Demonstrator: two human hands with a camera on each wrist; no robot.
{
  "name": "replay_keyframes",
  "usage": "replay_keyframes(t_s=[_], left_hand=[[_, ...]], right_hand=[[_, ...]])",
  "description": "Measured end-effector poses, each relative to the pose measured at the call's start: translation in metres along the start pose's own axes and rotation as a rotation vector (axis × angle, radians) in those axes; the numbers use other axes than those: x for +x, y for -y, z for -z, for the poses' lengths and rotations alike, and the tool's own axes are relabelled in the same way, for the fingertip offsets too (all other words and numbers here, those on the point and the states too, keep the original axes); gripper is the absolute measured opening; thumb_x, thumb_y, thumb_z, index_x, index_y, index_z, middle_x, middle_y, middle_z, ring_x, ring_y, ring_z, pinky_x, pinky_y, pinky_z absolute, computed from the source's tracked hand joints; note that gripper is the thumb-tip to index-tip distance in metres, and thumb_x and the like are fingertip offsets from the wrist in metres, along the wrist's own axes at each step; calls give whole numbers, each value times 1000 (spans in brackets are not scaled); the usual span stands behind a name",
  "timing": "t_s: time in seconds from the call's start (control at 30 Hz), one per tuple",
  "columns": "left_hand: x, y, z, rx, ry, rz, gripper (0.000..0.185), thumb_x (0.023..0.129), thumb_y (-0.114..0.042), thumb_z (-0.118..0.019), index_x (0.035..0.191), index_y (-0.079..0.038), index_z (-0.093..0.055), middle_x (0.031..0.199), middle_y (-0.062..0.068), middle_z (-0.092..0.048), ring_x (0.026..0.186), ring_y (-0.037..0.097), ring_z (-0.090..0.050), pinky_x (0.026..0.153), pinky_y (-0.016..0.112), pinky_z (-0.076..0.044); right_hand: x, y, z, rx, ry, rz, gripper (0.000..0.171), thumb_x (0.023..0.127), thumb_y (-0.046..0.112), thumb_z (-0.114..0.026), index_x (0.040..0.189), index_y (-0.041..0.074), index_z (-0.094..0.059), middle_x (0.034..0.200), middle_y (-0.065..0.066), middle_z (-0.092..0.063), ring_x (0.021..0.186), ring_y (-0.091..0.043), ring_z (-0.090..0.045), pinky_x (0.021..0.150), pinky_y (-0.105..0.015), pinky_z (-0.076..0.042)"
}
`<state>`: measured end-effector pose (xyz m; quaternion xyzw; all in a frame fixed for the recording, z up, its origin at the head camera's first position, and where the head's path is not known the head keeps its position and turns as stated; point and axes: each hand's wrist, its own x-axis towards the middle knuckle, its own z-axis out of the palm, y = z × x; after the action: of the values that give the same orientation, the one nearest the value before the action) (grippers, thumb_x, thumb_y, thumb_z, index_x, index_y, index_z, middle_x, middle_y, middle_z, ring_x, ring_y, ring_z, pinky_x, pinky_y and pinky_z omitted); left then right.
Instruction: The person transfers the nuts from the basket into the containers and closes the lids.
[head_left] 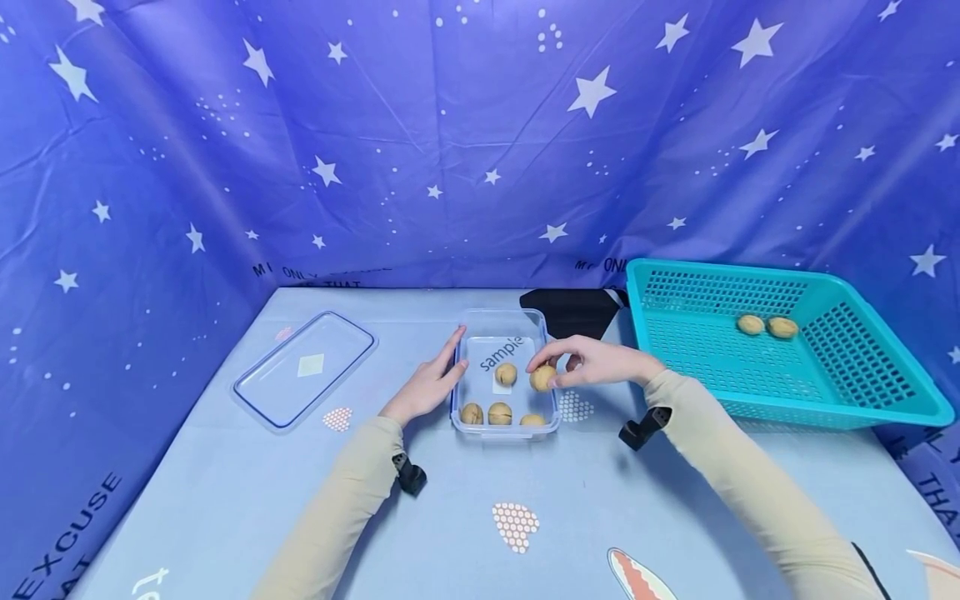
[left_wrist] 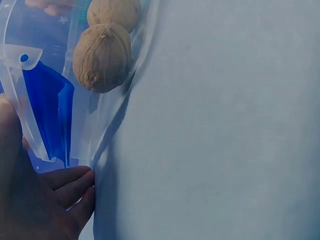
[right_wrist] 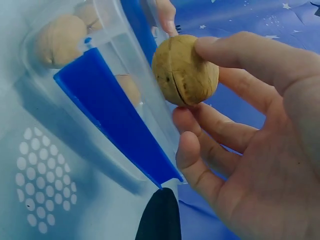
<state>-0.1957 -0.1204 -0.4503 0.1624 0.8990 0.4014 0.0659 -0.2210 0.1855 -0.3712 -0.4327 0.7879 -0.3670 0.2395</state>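
Observation:
My right hand [head_left: 588, 361] pinches a walnut [right_wrist: 184, 70] between thumb and fingers at the right rim of a clear plastic box [head_left: 480, 429]. Inside the box, one walnut [head_left: 506, 374] sits near the middle and three more line its near side, among them the near-left walnut [head_left: 472, 413]. My left hand [head_left: 429, 383] rests against the box's left wall, its fingers fairly straight and the thumb at the rim. In the left wrist view, those fingers touch the wall low down, beside a blue side clip [left_wrist: 47, 110].
A clear lid with a blue seal [head_left: 303, 371] lies on the table to the left. At the right stands a teal plastic basket [head_left: 690, 342] with two walnuts [head_left: 767, 326] in it. A black patch [head_left: 573, 310] shows behind the box, and a starry blue curtain surrounds the table.

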Motion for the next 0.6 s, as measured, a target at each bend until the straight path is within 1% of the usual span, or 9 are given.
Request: replay_keyframes(t_s=[0.2,0.3,0.43,0.6], left_hand=[[1,2,-1,18,2,-7,62,103,-44,-37,157,-30,-9,156,7,-23,132,43,-37,110,53,-28],[1,2,0,15,5,-4,62,104,-44,-37,157,-30,-9,156,7,-23,132,44,-36,109,54,-28],[1,2,0,9,7,5,61,104,-42,-38,157,-31,-9,156,7,-23,132,44,-37,109,55,-29],[1,1,1,13,6,3,62,104,-41,-38,157,-31,-8,156,6,-22,133,43,-35,110,54,-28]], right_hand=[[-1,-1,-2,-3,-11,10,37,94,7,-61,130,1,-58,126,-18,-59,98,-24,-56,70,-33,-54],[-3,0,-1,-2,-21,1,37,93,6,-61,130,1,-58,125,-15,-60,99,-25,-58,72,-34,-55],[-6,4,1,-8,-31,-5,36,93,5,-59,129,1,-59,124,-10,-61,101,-28,-58,73,-38,-55],[-13,9,7,-17,-39,-7,34,93,3,-57,127,3,-60,127,-15,-59,104,-34,-58,78,-43,-55]])
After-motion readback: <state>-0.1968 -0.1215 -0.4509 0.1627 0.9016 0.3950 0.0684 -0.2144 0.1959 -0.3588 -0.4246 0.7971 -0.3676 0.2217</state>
